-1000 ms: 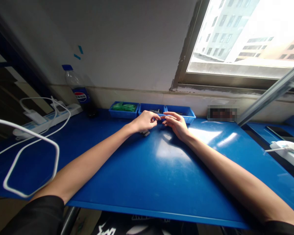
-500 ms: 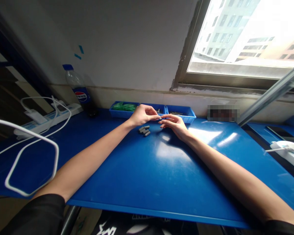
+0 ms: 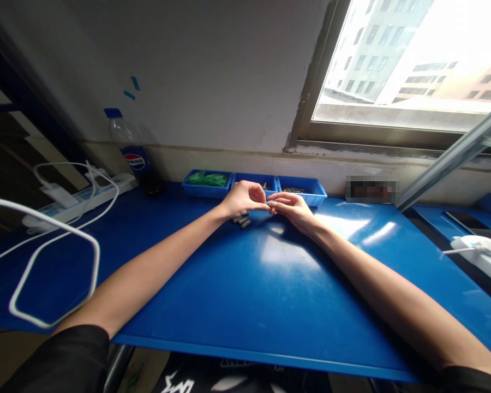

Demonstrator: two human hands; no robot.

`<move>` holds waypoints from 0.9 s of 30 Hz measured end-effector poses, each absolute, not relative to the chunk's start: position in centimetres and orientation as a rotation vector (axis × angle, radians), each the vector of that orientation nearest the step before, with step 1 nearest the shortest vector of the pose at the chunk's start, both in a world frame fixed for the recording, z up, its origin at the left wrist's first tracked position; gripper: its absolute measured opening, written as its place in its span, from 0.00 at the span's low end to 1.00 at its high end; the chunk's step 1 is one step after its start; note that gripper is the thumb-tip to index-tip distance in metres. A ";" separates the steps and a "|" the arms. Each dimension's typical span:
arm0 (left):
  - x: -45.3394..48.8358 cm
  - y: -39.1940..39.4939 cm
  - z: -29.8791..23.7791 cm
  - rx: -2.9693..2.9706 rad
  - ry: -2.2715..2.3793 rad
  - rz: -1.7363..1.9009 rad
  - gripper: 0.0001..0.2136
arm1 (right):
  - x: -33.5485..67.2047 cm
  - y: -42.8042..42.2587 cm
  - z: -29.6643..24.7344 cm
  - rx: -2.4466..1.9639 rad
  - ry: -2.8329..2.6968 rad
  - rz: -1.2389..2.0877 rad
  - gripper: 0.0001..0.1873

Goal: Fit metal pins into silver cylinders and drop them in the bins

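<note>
My left hand [image 3: 244,198] and my right hand [image 3: 293,210] meet fingertip to fingertip above the blue table [image 3: 229,295]. A small grey piece [image 3: 269,203], mostly covered by fingers, is pinched in my right hand. The thumb and fingers of my left hand are closed up against it; whatever they grip themselves is too small to make out. Several short dark grey cylinders [image 3: 245,224] lie on the table just below my left hand, which partly hides them.
Behind my hands stand blue bins: one with green packets [image 3: 208,179], a middle bin [image 3: 256,179], and one with thin metal pins [image 3: 293,189]. A cola bottle [image 3: 136,158], a power strip [image 3: 79,202] and a white cable [image 3: 96,256] are at left. Another strip [image 3: 485,251] lies right.
My left hand has come slightly down and right, its thumb now pressed to the right hand's fingertips. It covers more of the grey cylinders. My right hand has barely moved.
</note>
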State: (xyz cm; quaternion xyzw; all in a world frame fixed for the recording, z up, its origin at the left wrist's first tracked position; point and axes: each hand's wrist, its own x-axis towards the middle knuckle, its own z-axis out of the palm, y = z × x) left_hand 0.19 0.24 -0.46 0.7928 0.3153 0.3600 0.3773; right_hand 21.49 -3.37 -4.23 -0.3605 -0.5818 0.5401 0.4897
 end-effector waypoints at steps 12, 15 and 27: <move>-3.6 0.2 3.5 2.554 1.092 0.173 0.27 | 21.5 -3.5 -4.2 -0.770 -1.364 1.324 0.37; -3.8 0.0 3.4 2.536 1.117 0.070 0.28 | 21.6 -3.5 -4.2 -0.790 -1.376 1.310 0.33; -2.0 -0.1 1.9 2.619 1.119 0.053 0.17 | 21.5 -3.5 -4.2 -0.797 -1.387 1.329 0.24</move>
